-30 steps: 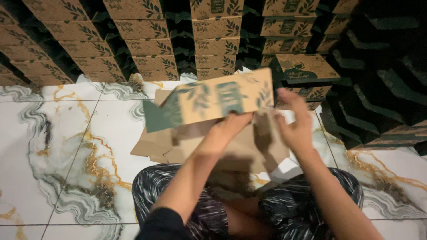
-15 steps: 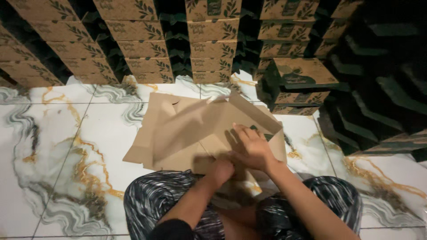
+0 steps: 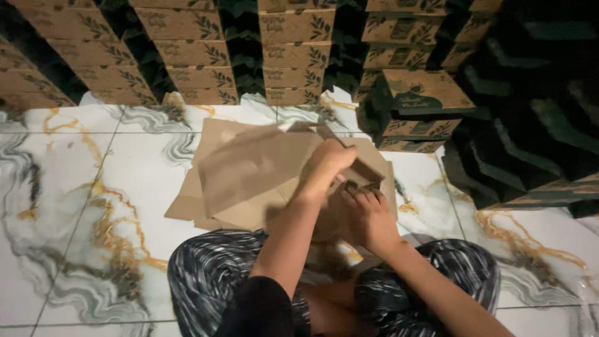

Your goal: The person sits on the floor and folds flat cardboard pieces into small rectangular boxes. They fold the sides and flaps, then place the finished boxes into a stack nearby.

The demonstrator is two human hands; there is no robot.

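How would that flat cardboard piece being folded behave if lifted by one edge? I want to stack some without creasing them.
The cardboard blank looks thin and wide, so it would probably sag or flap. Its flaps likely bend under the left hand and right hand. Probably light and non-rolling.

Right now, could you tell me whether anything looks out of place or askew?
Nothing looks damaged or spilled. Both hands, left hand and right hand, grip a partly folded cardboard box over flat cardboard sheets; the box stacks behind stand orderly.
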